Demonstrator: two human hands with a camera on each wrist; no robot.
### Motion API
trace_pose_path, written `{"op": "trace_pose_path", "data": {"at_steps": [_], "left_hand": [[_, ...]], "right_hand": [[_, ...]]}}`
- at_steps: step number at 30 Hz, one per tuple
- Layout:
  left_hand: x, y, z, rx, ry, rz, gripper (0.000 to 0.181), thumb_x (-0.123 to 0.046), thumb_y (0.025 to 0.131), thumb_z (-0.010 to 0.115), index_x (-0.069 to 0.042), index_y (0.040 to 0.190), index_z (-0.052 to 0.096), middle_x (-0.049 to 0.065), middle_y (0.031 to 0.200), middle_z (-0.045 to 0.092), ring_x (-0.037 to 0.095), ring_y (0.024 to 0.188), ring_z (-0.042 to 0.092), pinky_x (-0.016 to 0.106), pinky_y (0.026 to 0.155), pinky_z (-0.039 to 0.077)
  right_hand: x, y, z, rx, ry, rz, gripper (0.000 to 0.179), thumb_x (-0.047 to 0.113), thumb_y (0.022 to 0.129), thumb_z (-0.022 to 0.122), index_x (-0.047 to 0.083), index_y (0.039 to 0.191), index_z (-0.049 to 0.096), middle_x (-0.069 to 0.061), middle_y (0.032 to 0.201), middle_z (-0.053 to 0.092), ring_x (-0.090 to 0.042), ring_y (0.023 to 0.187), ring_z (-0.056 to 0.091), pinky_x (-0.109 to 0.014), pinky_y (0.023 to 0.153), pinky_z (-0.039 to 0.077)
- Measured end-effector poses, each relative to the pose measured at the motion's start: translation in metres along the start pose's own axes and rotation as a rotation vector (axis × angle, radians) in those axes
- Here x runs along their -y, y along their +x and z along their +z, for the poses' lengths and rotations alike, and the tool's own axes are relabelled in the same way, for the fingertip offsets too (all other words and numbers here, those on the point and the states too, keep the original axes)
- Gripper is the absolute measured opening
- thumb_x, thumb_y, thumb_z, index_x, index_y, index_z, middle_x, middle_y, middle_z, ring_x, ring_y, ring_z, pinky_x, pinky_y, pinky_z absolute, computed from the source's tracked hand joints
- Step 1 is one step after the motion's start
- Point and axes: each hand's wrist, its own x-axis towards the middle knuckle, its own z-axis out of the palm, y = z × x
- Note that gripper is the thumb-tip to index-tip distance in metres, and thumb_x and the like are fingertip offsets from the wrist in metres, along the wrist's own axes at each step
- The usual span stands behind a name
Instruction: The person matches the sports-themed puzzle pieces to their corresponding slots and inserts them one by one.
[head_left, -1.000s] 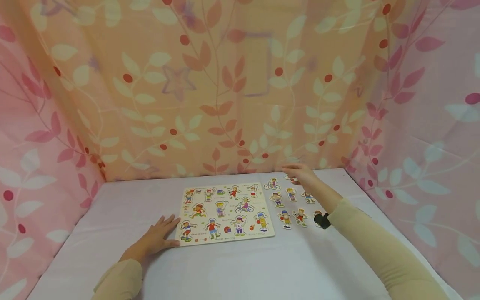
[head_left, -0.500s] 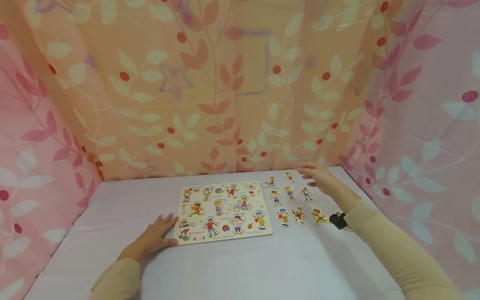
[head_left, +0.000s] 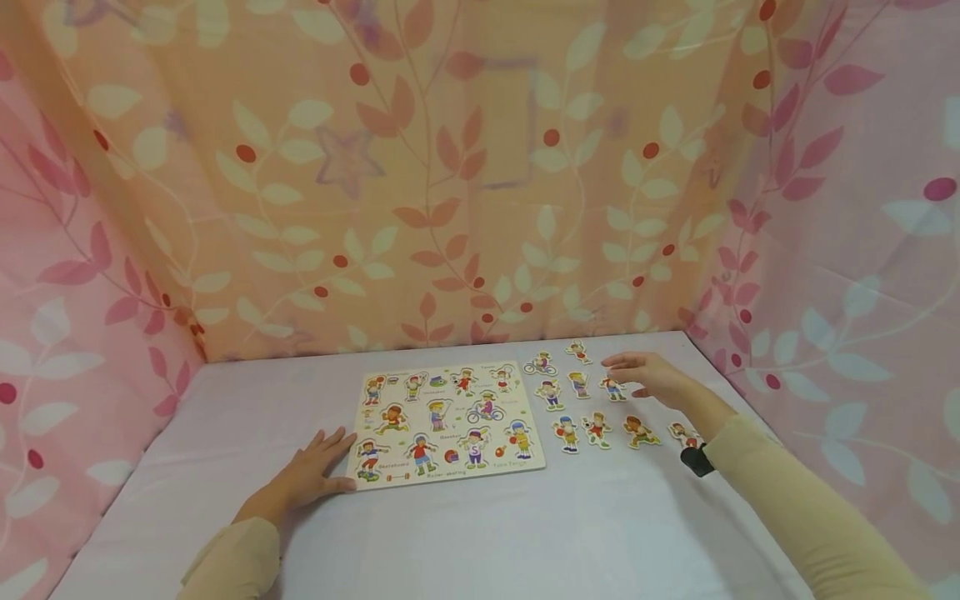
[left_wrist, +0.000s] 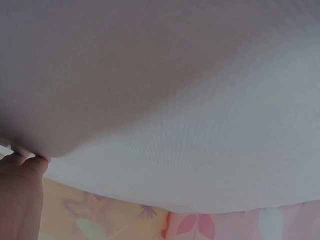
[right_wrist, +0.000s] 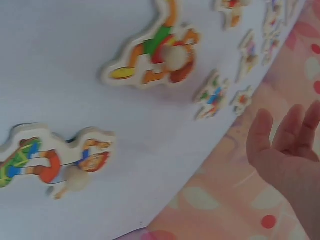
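A wooden puzzle board [head_left: 416, 446] printed with children playing sports lies flat on the table. My left hand [head_left: 309, 467] rests at its left edge with spread fingers; in the left wrist view only part of this hand [left_wrist: 22, 195] shows, low at the left. To the board's right lie several loose knobbed puzzle pieces, among them a cyclist [head_left: 540, 363], a runner [head_left: 641, 432] and a skateboarder [right_wrist: 52, 157]. My right hand [head_left: 652, 382] is held over these pieces, fingers loosely extended and holding nothing. It overlaps the roller-skater piece [head_left: 612, 388] in the head view.
A white cloth [head_left: 450, 542] covers the table. Floral curtains stand behind [head_left: 427, 208] and at both sides. A dark wrist strap piece [head_left: 698, 461] sits below my right wrist, overlapping a puzzle piece [head_left: 681, 433] at the far right.
My right hand has moved right and back toward me, uncovering the upper racket-player piece and the runner. My left hand stays at the board's edge. The head view has shifted slightly.
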Motion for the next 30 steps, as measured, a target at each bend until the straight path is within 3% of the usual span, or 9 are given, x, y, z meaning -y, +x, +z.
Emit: {"op": "trace_pose_path", "data": {"at_steps": [4,8,13,20,25,30], "left_hand": [[-0.002,0.001,0.001,0.0,-0.004,-0.003,0.091,-0.048,0.078,0.074,0.0,0.146,0.038,0.031,0.151,0.026,0.057,0.138,0.01,0.075,0.104,0.009],[-0.004,0.001,0.002,0.002,-0.006,-0.007,0.091,-0.047,0.078,0.075,0.0,0.146,0.038,0.031,0.152,0.026,0.057,0.138,0.01,0.075,0.104,0.009],[-0.006,0.002,0.002,0.006,-0.009,-0.003,0.091,-0.048,0.079,0.074,0.0,0.147,0.038,0.03,0.152,0.026,0.056,0.138,0.009,0.074,0.105,0.008],[-0.003,0.003,0.002,0.008,-0.006,-0.003,0.092,-0.049,0.078,0.074,-0.001,0.147,0.037,0.03,0.152,0.025,0.057,0.138,0.009,0.075,0.104,0.008],[-0.002,0.0,0.0,0.006,-0.01,-0.003,0.091,-0.048,0.079,0.074,0.001,0.147,0.037,0.032,0.151,0.025,0.058,0.137,0.009,0.075,0.103,0.008],[-0.002,-0.002,-0.001,-0.004,0.0,0.001,0.09,-0.047,0.079,0.074,0.001,0.146,0.038,0.032,0.151,0.026,0.059,0.137,0.01,0.076,0.103,0.009]], "right_hand": [[-0.019,0.003,-0.004,0.05,-0.076,0.012,0.05,0.025,0.095,0.063,-0.003,0.135,0.051,-0.027,0.139,0.048,-0.039,0.125,0.045,-0.062,0.098,0.039],[-0.036,0.005,-0.005,0.08,-0.109,0.044,0.044,0.022,0.094,0.064,-0.002,0.13,0.057,-0.021,0.134,0.054,-0.029,0.113,0.05,-0.046,0.088,0.044],[-0.05,0.008,-0.004,0.132,-0.156,0.041,0.035,0.018,0.092,0.066,-0.001,0.121,0.064,-0.011,0.119,0.058,-0.02,0.086,0.046,-0.031,0.068,0.036],[-0.055,0.02,0.003,0.225,-0.21,0.084,0.029,0.016,0.088,0.072,0.002,0.114,0.068,-0.006,0.109,0.06,-0.021,0.094,0.048,-0.034,0.082,0.04],[-0.051,0.023,0.01,0.219,-0.21,0.1,0.027,0.013,0.086,0.074,0.002,0.11,0.07,-0.004,0.098,0.06,-0.019,0.087,0.049,-0.03,0.076,0.044],[-0.054,0.024,0.017,0.194,-0.259,0.058,0.027,0.012,0.084,0.076,0.0,0.108,0.071,-0.003,0.094,0.062,-0.018,0.083,0.05,-0.029,0.073,0.045]]}}
